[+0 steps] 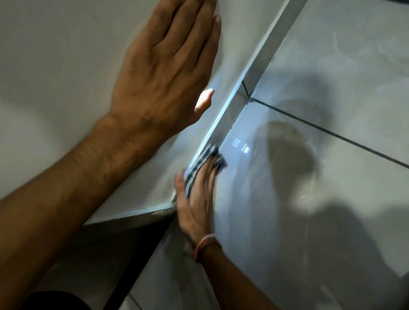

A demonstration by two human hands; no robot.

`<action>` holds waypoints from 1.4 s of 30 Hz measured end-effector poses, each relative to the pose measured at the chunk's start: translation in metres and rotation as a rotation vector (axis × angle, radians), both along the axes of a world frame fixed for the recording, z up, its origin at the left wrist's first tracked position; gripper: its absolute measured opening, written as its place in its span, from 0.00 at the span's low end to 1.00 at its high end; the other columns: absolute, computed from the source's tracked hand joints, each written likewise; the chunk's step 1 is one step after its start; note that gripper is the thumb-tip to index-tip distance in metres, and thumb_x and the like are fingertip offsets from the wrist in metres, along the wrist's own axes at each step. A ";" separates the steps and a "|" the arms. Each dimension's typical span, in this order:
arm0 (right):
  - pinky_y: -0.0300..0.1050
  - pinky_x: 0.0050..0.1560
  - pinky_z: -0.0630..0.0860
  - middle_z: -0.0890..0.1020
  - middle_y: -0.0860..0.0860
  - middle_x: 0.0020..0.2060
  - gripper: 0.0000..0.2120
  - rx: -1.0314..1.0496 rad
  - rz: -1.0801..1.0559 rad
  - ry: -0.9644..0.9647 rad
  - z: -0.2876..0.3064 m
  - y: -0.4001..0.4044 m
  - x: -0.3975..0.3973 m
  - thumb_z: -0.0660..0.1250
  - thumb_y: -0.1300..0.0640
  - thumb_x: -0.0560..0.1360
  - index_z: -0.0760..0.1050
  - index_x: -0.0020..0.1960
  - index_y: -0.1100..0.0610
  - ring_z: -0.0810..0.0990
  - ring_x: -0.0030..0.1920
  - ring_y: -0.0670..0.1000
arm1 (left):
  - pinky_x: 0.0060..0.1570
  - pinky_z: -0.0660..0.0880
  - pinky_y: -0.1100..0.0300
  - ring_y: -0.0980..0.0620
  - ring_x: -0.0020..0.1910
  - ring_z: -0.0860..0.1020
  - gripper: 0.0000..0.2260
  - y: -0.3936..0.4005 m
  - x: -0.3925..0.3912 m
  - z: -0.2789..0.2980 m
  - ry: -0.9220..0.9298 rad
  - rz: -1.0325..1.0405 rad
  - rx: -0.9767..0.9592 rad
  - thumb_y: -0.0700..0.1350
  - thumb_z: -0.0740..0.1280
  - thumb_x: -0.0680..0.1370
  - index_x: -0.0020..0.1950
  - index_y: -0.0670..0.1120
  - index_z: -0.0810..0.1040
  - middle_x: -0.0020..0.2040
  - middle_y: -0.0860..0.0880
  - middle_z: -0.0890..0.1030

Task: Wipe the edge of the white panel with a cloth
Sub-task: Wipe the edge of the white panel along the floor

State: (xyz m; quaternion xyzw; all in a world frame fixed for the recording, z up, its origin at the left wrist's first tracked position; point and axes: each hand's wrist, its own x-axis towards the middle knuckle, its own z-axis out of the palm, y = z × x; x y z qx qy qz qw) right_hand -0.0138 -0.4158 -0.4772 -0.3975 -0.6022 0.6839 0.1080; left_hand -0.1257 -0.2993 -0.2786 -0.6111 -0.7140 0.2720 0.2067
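The white panel point(58, 51) fills the left and upper part of the view; its long edge point(232, 99) runs diagonally from top right down to a lower corner. My left hand point(168, 60) lies flat on the panel face, fingers together and extended. My right hand point(196, 199) presses a striped dark-and-light cloth point(201, 166) against the panel's edge just above the lower corner, where the panel meets the tiled surface. Most of the cloth is hidden under my fingers.
Glossy grey tiles point(335, 168) with dark grout lines lie to the right of the panel, showing shadows and light reflections. A dark gap point(138, 249) opens below the panel's bottom edge. A red thread band point(204, 245) is on my right wrist.
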 end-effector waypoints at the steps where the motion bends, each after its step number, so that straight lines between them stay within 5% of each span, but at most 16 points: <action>1: 0.56 0.85 0.46 0.37 0.47 0.84 0.50 0.019 0.058 -0.004 0.002 -0.019 0.010 0.49 0.22 0.74 0.37 0.84 0.50 0.35 0.84 0.45 | 0.82 0.49 0.41 0.33 0.83 0.53 0.34 -0.001 0.001 0.000 -0.007 0.002 -0.002 0.53 0.56 0.85 0.83 0.32 0.52 0.83 0.30 0.53; 4: 0.59 0.85 0.47 0.36 0.45 0.83 0.50 -0.018 0.168 -0.011 0.004 -0.055 0.031 0.48 0.21 0.73 0.35 0.83 0.47 0.32 0.83 0.44 | 0.82 0.50 0.40 0.33 0.83 0.53 0.32 -0.010 0.008 0.000 0.015 -0.008 -0.020 0.51 0.54 0.86 0.83 0.32 0.52 0.83 0.30 0.53; 7: 0.57 0.85 0.45 0.40 0.51 0.84 0.50 -0.048 -0.011 0.033 0.012 0.001 0.000 0.57 0.29 0.75 0.41 0.84 0.55 0.36 0.84 0.49 | 0.82 0.51 0.40 0.34 0.83 0.52 0.30 -0.019 0.009 -0.001 0.027 -0.002 0.004 0.49 0.52 0.87 0.83 0.32 0.52 0.83 0.31 0.53; 10: 0.59 0.83 0.55 0.57 0.62 0.83 0.41 0.121 -0.248 -0.015 0.014 0.110 -0.042 0.60 0.41 0.79 0.53 0.82 0.64 0.54 0.84 0.60 | 0.83 0.52 0.41 0.34 0.83 0.53 0.29 -0.020 0.009 -0.004 0.023 0.005 0.036 0.49 0.50 0.88 0.83 0.32 0.51 0.83 0.31 0.53; 12: 0.59 0.82 0.58 0.62 0.61 0.81 0.36 0.139 -0.294 0.026 0.015 0.152 -0.054 0.60 0.44 0.81 0.56 0.82 0.63 0.59 0.82 0.60 | 0.83 0.52 0.42 0.35 0.83 0.53 0.30 -0.019 0.008 -0.004 0.022 -0.001 0.050 0.50 0.50 0.88 0.83 0.32 0.51 0.83 0.31 0.54; 15: 0.58 0.83 0.56 0.58 0.60 0.83 0.39 0.213 -0.205 0.040 0.005 0.097 -0.031 0.60 0.42 0.80 0.53 0.83 0.62 0.56 0.84 0.57 | 0.82 0.53 0.41 0.35 0.83 0.54 0.30 -0.017 0.009 -0.005 0.005 -0.006 0.073 0.48 0.53 0.86 0.83 0.31 0.53 0.83 0.31 0.55; 19: 0.58 0.85 0.49 0.38 0.45 0.84 0.45 -0.060 0.167 0.037 0.019 -0.033 0.034 0.49 0.21 0.72 0.32 0.78 0.37 0.36 0.84 0.44 | 0.81 0.56 0.41 0.35 0.83 0.56 0.29 -0.016 0.009 -0.006 0.019 -0.032 0.097 0.46 0.56 0.85 0.82 0.30 0.56 0.82 0.32 0.58; 21: 0.57 0.85 0.52 0.41 0.47 0.84 0.49 -0.039 0.126 0.031 0.013 0.000 0.022 0.50 0.20 0.71 0.37 0.82 0.42 0.41 0.84 0.46 | 0.82 0.56 0.41 0.36 0.82 0.57 0.30 -0.016 0.008 -0.006 0.031 -0.041 0.100 0.47 0.56 0.85 0.82 0.30 0.57 0.82 0.32 0.59; 24: 0.55 0.85 0.50 0.51 0.55 0.85 0.44 0.076 -0.090 0.046 0.002 0.120 -0.026 0.56 0.32 0.77 0.50 0.84 0.56 0.48 0.85 0.52 | 0.82 0.51 0.43 0.35 0.83 0.54 0.32 -0.016 0.007 -0.007 0.011 -0.013 0.084 0.50 0.56 0.86 0.83 0.31 0.52 0.83 0.32 0.55; 27: 0.55 0.85 0.48 0.50 0.53 0.85 0.47 0.078 -0.095 0.062 0.003 0.178 -0.042 0.51 0.27 0.76 0.49 0.84 0.54 0.48 0.85 0.51 | 0.82 0.48 0.44 0.35 0.83 0.52 0.32 -0.015 0.007 -0.007 -0.023 0.007 0.094 0.52 0.53 0.87 0.83 0.31 0.50 0.83 0.32 0.53; 31: 0.56 0.85 0.52 0.45 0.48 0.85 0.48 0.106 0.062 0.056 0.000 0.032 0.009 0.51 0.22 0.73 0.40 0.83 0.45 0.40 0.84 0.46 | 0.82 0.50 0.43 0.35 0.83 0.54 0.32 -0.016 0.009 -0.004 -0.027 -0.009 0.119 0.49 0.57 0.85 0.83 0.31 0.54 0.83 0.32 0.55; 34: 0.57 0.85 0.49 0.35 0.41 0.83 0.47 -0.098 0.211 0.008 0.008 -0.039 0.038 0.51 0.18 0.69 0.30 0.77 0.33 0.33 0.82 0.42 | 0.82 0.51 0.43 0.35 0.83 0.55 0.32 -0.016 0.010 -0.004 -0.017 -0.026 0.115 0.48 0.58 0.84 0.82 0.30 0.55 0.83 0.32 0.56; 37: 0.53 0.85 0.47 0.35 0.44 0.81 0.51 -0.010 0.083 0.010 -0.003 0.026 0.011 0.53 0.20 0.71 0.37 0.83 0.44 0.36 0.82 0.46 | 0.82 0.50 0.43 0.35 0.83 0.53 0.33 -0.017 0.008 -0.004 -0.016 -0.011 0.095 0.50 0.57 0.85 0.83 0.31 0.52 0.83 0.32 0.54; 42: 0.53 0.86 0.45 0.52 0.54 0.85 0.41 -0.029 -0.186 0.075 0.009 0.140 -0.043 0.57 0.36 0.79 0.50 0.84 0.55 0.47 0.85 0.52 | 0.82 0.48 0.45 0.36 0.83 0.52 0.35 -0.016 0.010 -0.006 -0.051 0.025 0.102 0.52 0.59 0.85 0.84 0.33 0.50 0.84 0.33 0.53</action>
